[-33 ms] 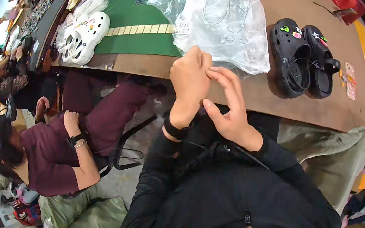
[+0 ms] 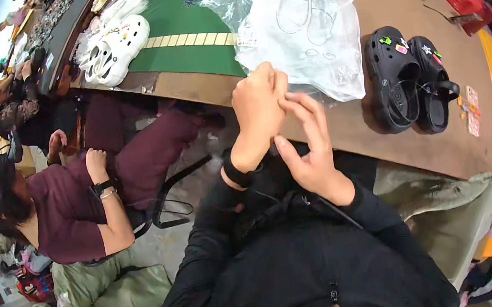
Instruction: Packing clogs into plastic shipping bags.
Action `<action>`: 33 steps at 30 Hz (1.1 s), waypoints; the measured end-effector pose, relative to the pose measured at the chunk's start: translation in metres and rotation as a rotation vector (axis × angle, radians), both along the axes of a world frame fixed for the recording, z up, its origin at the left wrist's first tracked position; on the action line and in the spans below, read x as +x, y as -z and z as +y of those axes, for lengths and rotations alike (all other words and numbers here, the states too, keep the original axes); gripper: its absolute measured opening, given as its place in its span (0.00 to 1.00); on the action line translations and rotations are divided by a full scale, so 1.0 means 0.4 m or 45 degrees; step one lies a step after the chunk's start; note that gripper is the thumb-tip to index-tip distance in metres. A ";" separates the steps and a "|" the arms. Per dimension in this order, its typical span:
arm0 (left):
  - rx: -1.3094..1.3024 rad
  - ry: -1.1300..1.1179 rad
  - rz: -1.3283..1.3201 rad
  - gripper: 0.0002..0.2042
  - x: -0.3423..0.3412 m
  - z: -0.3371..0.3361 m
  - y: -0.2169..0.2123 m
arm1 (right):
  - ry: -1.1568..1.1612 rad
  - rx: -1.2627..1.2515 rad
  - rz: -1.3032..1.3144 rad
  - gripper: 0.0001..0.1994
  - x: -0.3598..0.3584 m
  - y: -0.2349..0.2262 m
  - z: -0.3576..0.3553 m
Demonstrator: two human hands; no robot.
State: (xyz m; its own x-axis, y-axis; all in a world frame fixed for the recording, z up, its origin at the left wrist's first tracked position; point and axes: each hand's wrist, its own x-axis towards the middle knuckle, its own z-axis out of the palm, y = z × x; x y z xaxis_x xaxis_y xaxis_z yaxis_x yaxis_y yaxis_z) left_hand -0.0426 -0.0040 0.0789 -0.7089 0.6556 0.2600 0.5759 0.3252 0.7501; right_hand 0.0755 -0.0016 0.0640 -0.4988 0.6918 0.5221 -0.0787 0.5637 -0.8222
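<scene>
Two hands meet in our head view, left hand point(image 2: 259, 106) pinching something too small to tell against the spread fingers of our right hand point(image 2: 310, 154), with the clear bag point(image 2: 303, 31) just beyond and the black clogs point(image 2: 408, 85) unbagged to their right on the surface point(image 2: 389, 141).

— Where are the hands?
— The left hand point(image 2: 259, 108) is curled into a loose fist, and the right hand point(image 2: 308, 146) has its fingers point(image 2: 312, 117) pressed against it, at the edge of the brown table point(image 2: 382, 142).
— What lies near the fingers?
— A clear plastic bag point(image 2: 302, 25) lies just beyond the fingertips. A pair of black clogs point(image 2: 408, 85) stands to their right, white clogs point(image 2: 112, 49) far to their left.
</scene>
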 end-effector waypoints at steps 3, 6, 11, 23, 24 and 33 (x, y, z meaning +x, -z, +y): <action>-0.071 -0.050 0.075 0.12 -0.011 0.018 0.029 | -0.195 0.120 -0.153 0.20 0.044 0.023 -0.007; -0.182 -0.034 0.089 0.12 -0.002 0.029 0.046 | -0.136 -0.012 -0.053 0.25 0.039 0.021 0.008; -0.245 0.013 0.164 0.12 0.006 0.034 0.056 | -0.131 -0.035 -0.226 0.24 0.052 0.033 -0.002; -0.278 0.141 0.381 0.10 -0.016 0.051 0.100 | -0.266 -0.075 -0.165 0.13 0.100 0.035 0.025; -0.214 0.228 0.479 0.10 -0.030 0.037 0.102 | -0.062 -0.074 -0.155 0.13 0.111 0.011 0.040; -0.376 0.559 0.972 0.32 -0.127 0.049 0.198 | 0.908 -0.109 -1.053 0.16 0.455 0.058 0.389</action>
